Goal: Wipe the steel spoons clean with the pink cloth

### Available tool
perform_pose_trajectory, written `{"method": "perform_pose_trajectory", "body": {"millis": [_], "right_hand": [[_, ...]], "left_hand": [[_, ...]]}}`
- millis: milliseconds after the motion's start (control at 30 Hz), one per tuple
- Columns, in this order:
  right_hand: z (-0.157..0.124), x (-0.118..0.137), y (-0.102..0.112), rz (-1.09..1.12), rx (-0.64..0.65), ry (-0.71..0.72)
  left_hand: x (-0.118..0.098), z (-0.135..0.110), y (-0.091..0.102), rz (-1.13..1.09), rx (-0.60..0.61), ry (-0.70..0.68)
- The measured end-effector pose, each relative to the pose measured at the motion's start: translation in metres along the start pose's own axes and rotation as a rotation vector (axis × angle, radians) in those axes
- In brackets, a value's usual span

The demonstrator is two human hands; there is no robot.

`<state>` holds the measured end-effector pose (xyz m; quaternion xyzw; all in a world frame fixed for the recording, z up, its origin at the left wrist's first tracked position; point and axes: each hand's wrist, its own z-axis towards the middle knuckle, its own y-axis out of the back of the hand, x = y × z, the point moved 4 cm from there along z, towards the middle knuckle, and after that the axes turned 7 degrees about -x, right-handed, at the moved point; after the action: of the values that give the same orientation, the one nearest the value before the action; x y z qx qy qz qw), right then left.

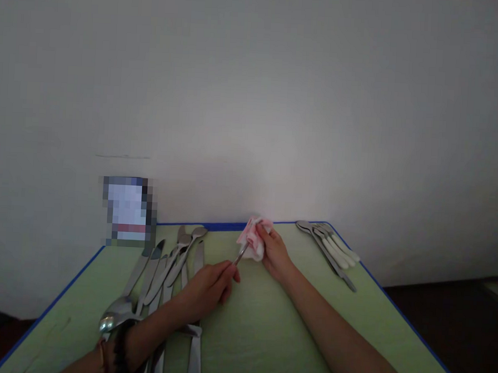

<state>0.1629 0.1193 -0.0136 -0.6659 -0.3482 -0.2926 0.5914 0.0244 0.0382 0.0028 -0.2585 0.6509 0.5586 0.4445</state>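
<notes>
My left hand point(212, 287) is closed on the handle of a thin metal utensil point(240, 257) that slants up to the right. Its upper end is buried in a pink and white cloth point(251, 241). My right hand point(273, 252) is closed round that cloth, wrapping it about the utensil's tip, which is hidden. Both hands hover over the middle of a green table point(266, 332) with a blue edge. Dark bracelets circle my left wrist.
A spread of steel knives and spoons point(165, 271) lies on the table's left side, partly under my left forearm. Several utensils with white handles point(333, 249) lie at the far right corner. A blurred-out box point(126, 210) stands at the back left against a pale wall.
</notes>
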Motion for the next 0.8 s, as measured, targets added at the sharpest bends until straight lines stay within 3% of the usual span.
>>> {"method": "perform_pose_trajectory", "body": {"millis": [333, 467, 600, 800], "right_hand": [[-0.003, 0.016, 0.001, -0.147, 0.182, -0.038], [-0.006, 0.014, -0.003, -0.107, 0.237, -0.083], [-0.009, 0.004, -0.009, -0.048, 0.303, -0.129], [-0.008, -0.002, -0.006, -0.046, 0.198, -0.105]], "left_hand": [[0.006, -0.001, 0.001, -0.079, -0.045, 0.043], [0.006, -0.001, 0.001, -0.07, -0.023, 0.062], [0.002, 0.0, 0.002, 0.114, -0.015, -0.022], [-0.002, -0.002, 0.0, 0.39, 0.004, -0.152]]}}
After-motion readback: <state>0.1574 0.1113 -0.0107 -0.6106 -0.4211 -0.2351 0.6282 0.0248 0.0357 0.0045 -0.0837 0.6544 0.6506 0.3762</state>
